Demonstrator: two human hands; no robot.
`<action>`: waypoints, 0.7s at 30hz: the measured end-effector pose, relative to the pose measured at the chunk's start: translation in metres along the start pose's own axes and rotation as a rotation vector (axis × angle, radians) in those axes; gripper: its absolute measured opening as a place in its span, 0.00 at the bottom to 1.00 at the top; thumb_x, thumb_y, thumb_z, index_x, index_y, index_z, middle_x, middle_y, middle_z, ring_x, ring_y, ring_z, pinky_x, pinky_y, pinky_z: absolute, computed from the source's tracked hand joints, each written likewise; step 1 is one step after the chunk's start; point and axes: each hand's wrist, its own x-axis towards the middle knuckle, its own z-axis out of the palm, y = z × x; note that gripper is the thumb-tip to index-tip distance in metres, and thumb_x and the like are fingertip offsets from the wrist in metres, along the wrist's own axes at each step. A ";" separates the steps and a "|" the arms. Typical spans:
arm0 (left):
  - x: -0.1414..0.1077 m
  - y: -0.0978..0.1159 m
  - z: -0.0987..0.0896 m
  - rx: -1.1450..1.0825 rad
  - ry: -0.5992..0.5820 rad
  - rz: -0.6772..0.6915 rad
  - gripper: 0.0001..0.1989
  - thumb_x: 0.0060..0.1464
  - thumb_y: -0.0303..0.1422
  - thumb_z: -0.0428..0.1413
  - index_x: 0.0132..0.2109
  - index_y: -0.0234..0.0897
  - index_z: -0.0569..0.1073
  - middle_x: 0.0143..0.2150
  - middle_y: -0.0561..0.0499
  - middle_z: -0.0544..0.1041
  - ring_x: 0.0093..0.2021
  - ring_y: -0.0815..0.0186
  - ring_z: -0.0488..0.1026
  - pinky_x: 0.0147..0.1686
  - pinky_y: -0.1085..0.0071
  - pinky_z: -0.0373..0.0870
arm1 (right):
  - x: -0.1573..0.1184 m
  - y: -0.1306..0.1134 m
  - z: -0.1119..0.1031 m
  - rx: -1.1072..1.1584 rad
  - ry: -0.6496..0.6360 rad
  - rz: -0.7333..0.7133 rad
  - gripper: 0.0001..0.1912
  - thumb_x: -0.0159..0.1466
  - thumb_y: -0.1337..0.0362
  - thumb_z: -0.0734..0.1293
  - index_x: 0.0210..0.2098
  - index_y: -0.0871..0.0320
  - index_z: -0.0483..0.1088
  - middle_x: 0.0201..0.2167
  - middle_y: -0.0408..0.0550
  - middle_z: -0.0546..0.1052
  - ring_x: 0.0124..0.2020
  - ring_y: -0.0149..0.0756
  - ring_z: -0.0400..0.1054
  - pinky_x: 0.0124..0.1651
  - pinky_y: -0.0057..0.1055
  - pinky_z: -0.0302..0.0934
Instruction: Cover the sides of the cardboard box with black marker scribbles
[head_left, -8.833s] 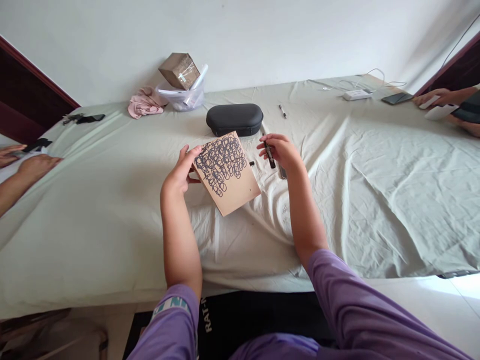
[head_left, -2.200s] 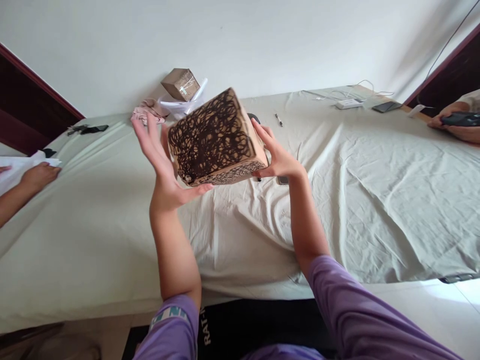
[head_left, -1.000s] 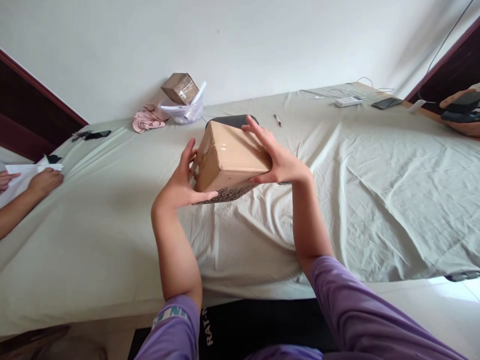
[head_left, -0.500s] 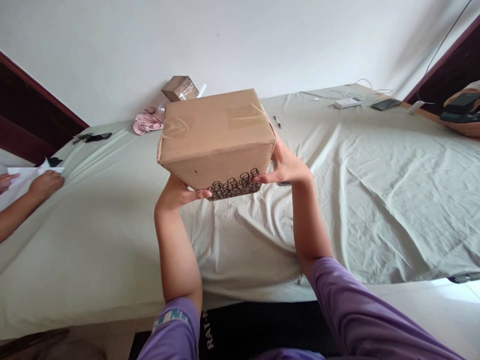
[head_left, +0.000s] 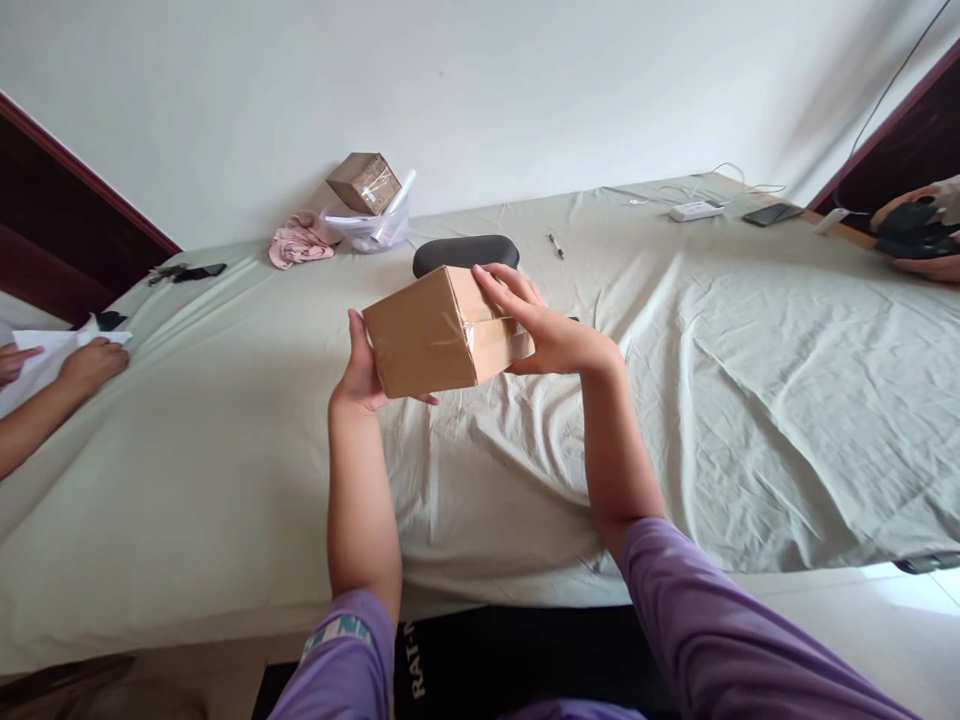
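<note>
Between my two hands a brown cardboard box (head_left: pixel 424 345) is held tilted above the sheet, with clear tape across its right side. My left hand (head_left: pixel 361 375) grips its left edge from below, thumb up along the side and a fingertip showing under the box. On the right, my right hand (head_left: pixel 551 325) is pressed to the taped side, its fingers over the upper edge and its thumb lower down. Just behind the box lies a black oval case (head_left: pixel 466 252), partly hidden by it.
Toward the wall stand a clear plastic tub (head_left: pixel 382 232) with a small carton (head_left: pixel 365 182) on it and a pink cloth (head_left: pixel 302 240). A pen (head_left: pixel 556 246), power strip (head_left: pixel 696 211) and phone (head_left: pixel 772 214) lie right. At far left, another person's hand (head_left: pixel 94 366) touches white paper.
The box has been turned and lowered, so its taped side now faces right and the scribbled face is out of sight. The black case and plastic tub behind have come into view.
</note>
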 end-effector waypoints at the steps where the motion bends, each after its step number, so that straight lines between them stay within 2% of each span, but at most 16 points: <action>1: 0.004 0.000 0.003 -0.134 -0.023 -0.101 0.57 0.56 0.83 0.38 0.62 0.41 0.81 0.49 0.38 0.90 0.50 0.34 0.88 0.33 0.41 0.89 | -0.001 0.002 0.000 -0.015 0.004 0.014 0.71 0.57 0.55 0.82 0.88 0.43 0.40 0.88 0.51 0.44 0.89 0.70 0.29 0.88 0.68 0.31; 3: 0.010 0.000 0.009 -0.357 -0.024 -0.223 0.57 0.51 0.84 0.45 0.64 0.42 0.80 0.51 0.35 0.89 0.50 0.32 0.88 0.34 0.38 0.89 | -0.001 0.007 -0.001 -0.031 0.020 0.035 0.69 0.57 0.55 0.82 0.88 0.41 0.41 0.88 0.49 0.44 0.89 0.70 0.27 0.88 0.69 0.27; 5: 0.014 0.002 0.015 -0.458 -0.005 -0.235 0.54 0.53 0.81 0.50 0.64 0.41 0.80 0.54 0.33 0.89 0.51 0.31 0.88 0.37 0.36 0.88 | -0.002 0.011 -0.003 -0.032 0.037 0.051 0.69 0.57 0.54 0.82 0.87 0.40 0.43 0.89 0.48 0.44 0.89 0.71 0.25 0.87 0.71 0.24; 8: 0.014 0.004 0.022 -0.526 0.015 -0.230 0.52 0.54 0.79 0.53 0.66 0.42 0.80 0.57 0.33 0.88 0.53 0.31 0.88 0.39 0.34 0.88 | -0.002 0.013 -0.008 -0.040 0.040 0.050 0.69 0.57 0.53 0.82 0.87 0.40 0.43 0.89 0.47 0.43 0.89 0.72 0.23 0.86 0.72 0.22; 11: 0.011 0.005 0.026 -0.531 0.009 -0.218 0.54 0.53 0.80 0.52 0.66 0.42 0.79 0.57 0.33 0.88 0.55 0.30 0.87 0.42 0.30 0.87 | -0.005 0.011 -0.012 -0.050 0.015 0.015 0.70 0.56 0.55 0.82 0.88 0.40 0.42 0.89 0.46 0.44 0.89 0.70 0.27 0.87 0.69 0.24; 13: 0.012 0.003 0.029 -0.525 0.007 -0.204 0.49 0.56 0.77 0.55 0.65 0.42 0.80 0.55 0.35 0.88 0.56 0.31 0.86 0.45 0.30 0.86 | -0.009 0.008 -0.014 -0.045 -0.001 -0.001 0.71 0.55 0.56 0.82 0.88 0.40 0.43 0.89 0.45 0.45 0.89 0.69 0.29 0.88 0.68 0.25; 15: 0.015 0.001 0.032 -0.519 0.033 -0.166 0.41 0.59 0.70 0.59 0.61 0.41 0.81 0.54 0.38 0.89 0.57 0.35 0.87 0.49 0.34 0.87 | -0.012 0.006 -0.017 -0.035 -0.004 0.001 0.70 0.55 0.56 0.82 0.87 0.39 0.44 0.89 0.43 0.45 0.89 0.69 0.27 0.88 0.69 0.25; 18: 0.017 -0.001 0.031 -0.474 0.148 -0.045 0.30 0.57 0.62 0.62 0.50 0.40 0.84 0.48 0.42 0.89 0.57 0.38 0.86 0.52 0.45 0.88 | -0.016 0.009 -0.023 0.003 0.001 0.003 0.68 0.57 0.51 0.82 0.87 0.38 0.45 0.90 0.40 0.41 0.90 0.67 0.22 0.87 0.67 0.23; 20: 0.014 0.002 0.026 -0.387 0.243 0.070 0.31 0.53 0.63 0.61 0.46 0.40 0.83 0.47 0.41 0.89 0.58 0.36 0.85 0.50 0.46 0.88 | -0.017 0.016 -0.026 0.066 0.018 -0.011 0.71 0.57 0.45 0.82 0.88 0.40 0.42 0.90 0.43 0.37 0.90 0.65 0.21 0.88 0.65 0.23; 21: 0.011 0.005 0.023 -0.329 0.275 0.132 0.33 0.51 0.65 0.61 0.48 0.41 0.83 0.49 0.41 0.89 0.60 0.35 0.84 0.51 0.46 0.87 | -0.016 0.021 -0.027 0.110 0.031 -0.013 0.74 0.56 0.40 0.82 0.88 0.42 0.39 0.90 0.45 0.36 0.90 0.64 0.21 0.87 0.66 0.24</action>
